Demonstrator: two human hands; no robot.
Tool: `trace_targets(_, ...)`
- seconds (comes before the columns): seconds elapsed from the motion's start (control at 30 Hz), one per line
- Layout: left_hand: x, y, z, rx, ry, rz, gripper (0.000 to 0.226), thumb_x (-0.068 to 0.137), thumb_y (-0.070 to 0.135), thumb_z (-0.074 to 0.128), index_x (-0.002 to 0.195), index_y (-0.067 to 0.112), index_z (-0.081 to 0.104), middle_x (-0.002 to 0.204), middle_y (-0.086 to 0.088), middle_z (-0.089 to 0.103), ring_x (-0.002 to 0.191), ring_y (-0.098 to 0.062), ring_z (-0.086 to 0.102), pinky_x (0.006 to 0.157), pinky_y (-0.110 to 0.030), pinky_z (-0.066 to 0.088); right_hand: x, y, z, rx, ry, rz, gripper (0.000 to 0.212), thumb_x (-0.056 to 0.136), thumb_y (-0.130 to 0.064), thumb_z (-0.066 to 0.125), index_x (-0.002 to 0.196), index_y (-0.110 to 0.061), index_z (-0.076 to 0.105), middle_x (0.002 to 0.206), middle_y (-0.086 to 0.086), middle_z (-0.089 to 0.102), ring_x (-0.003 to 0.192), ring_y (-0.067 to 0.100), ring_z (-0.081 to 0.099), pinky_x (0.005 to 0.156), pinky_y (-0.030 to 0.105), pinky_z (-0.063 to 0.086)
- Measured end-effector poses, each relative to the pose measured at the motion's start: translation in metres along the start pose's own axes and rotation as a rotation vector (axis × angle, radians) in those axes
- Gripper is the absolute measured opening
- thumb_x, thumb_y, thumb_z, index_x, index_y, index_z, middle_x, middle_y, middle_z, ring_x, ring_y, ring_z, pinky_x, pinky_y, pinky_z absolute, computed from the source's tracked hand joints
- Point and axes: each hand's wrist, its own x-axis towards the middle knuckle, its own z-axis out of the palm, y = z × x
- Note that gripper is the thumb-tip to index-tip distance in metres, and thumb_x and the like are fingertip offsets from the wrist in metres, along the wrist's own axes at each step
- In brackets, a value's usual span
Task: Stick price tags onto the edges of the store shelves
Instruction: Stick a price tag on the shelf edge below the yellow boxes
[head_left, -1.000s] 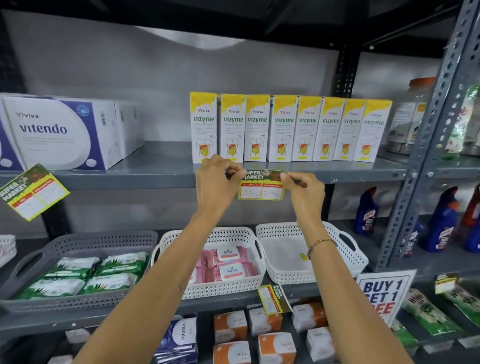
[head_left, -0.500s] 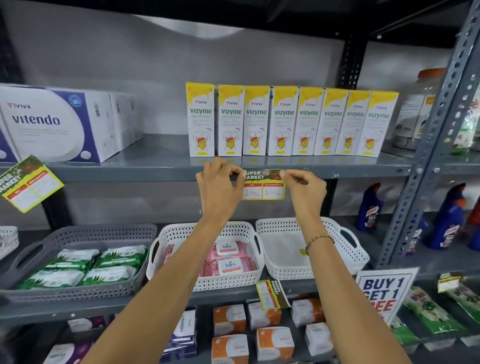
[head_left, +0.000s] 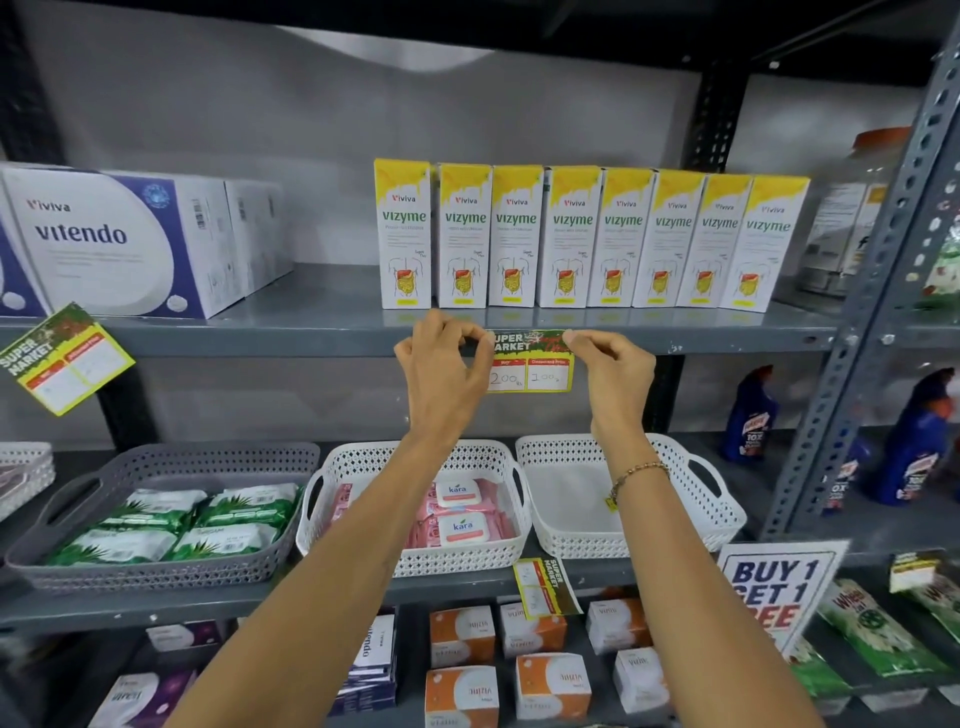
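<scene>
A green and yellow "Super Market" price tag (head_left: 531, 361) with handwritten numbers lies flat against the front edge of the grey upper shelf (head_left: 260, 340), just below the row of yellow Vizyme boxes (head_left: 587, 236). My left hand (head_left: 444, 371) pinches the tag's upper left corner with thumb and fingers. My right hand (head_left: 610, 371) pinches its upper right corner. The tag hangs level between both hands. Another tag (head_left: 65, 358) sits tilted on the same edge at far left, and a third tag (head_left: 545, 587) hangs askew on the lower shelf edge.
White Vitendo boxes (head_left: 119, 244) stand at upper left. Below are a grey basket of green packs (head_left: 156, 519), a white basket of pink Kara packs (head_left: 415, 514) and a white basket (head_left: 634, 493). A perforated steel upright (head_left: 872, 312) rises at right, with blue bottles (head_left: 753, 415) beside it.
Both hands have stayed pinched on the tag's upper corners. The tag has risen slightly so its top strip now lies on the shelf edge.
</scene>
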Motion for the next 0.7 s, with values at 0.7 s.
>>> trace_targets(0.7,0.007,0.002,0.028,0.010,0.085,0.043,0.051,0.078,0.052,0.068,0.106,0.013,0.049,0.097,-0.002,0.054,0.090,-0.015,0.049,0.083,-0.026,0.017,-0.010,0.018,0.032,-0.389,0.170,-0.319,0.064,0.069,-0.052,0.075,0.099,-0.011,0.037,0.090,0.009,0.052,0.086,0.023,0.049,0.078,0.035,0.041)
